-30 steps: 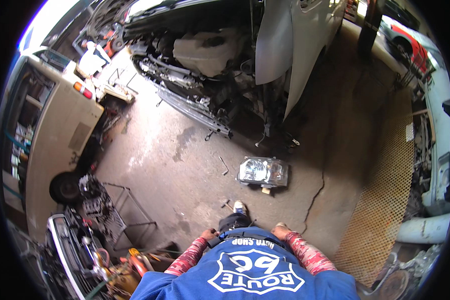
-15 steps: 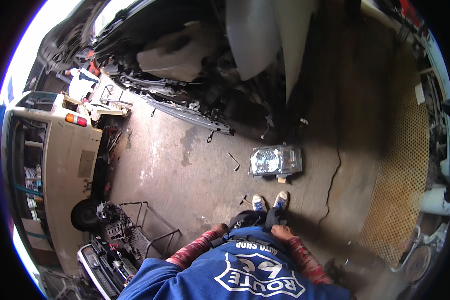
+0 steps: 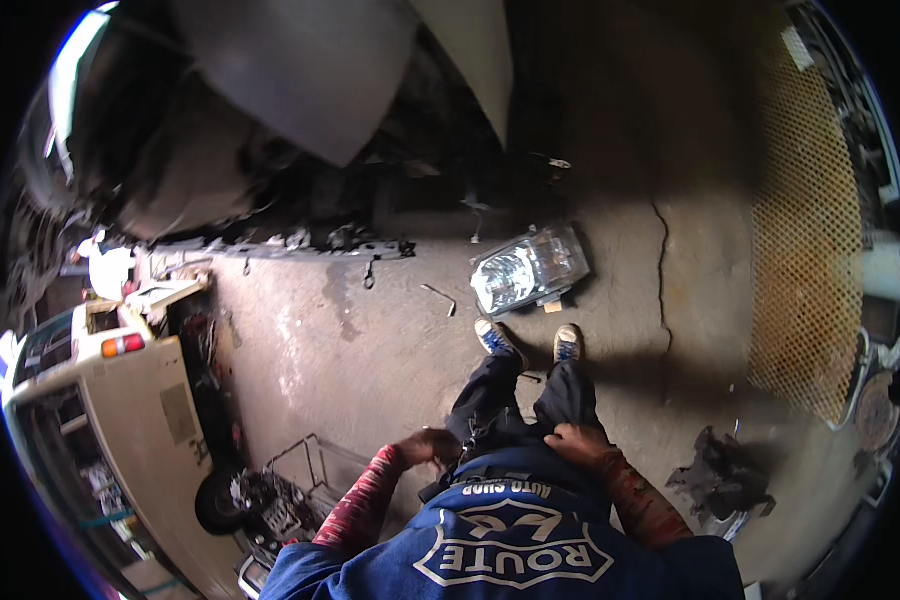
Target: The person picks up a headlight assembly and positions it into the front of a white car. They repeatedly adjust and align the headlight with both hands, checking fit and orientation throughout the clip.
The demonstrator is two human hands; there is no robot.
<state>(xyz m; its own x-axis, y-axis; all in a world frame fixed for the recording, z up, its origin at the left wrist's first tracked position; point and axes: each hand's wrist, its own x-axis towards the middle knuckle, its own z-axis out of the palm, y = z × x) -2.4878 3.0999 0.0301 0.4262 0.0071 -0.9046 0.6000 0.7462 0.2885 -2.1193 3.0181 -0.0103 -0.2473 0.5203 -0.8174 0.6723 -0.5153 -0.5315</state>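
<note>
My left hand (image 3: 427,448) is at my left hip, its fingers curled against the dark trousers (image 3: 490,397) near the waist. My right hand (image 3: 577,441) is closed at the top of my right thigh, knuckles forward. What either hand pinches, if anything, is hidden against the cloth. A car headlight (image 3: 532,270) with a clear lens lies on the floor just ahead of my shoes (image 3: 568,343). Left of it rests a bent metal wrench (image 3: 440,298). The end of a small tool (image 3: 532,378) shows between my legs.
Ahead stands a car with its front stripped, its panel (image 3: 300,75) hanging above the floor. A cream van (image 3: 135,405) and a metal frame rack (image 3: 315,462) are at left. Perforated metal sheet (image 3: 805,240) lies along the right, and a dark crumpled object (image 3: 720,475) sits nearer me.
My view has swung, and I have moved closer to the headlight with my feet wider apart. My left hand has come away from my side slightly; both hands stay at my waist and thighs.
</note>
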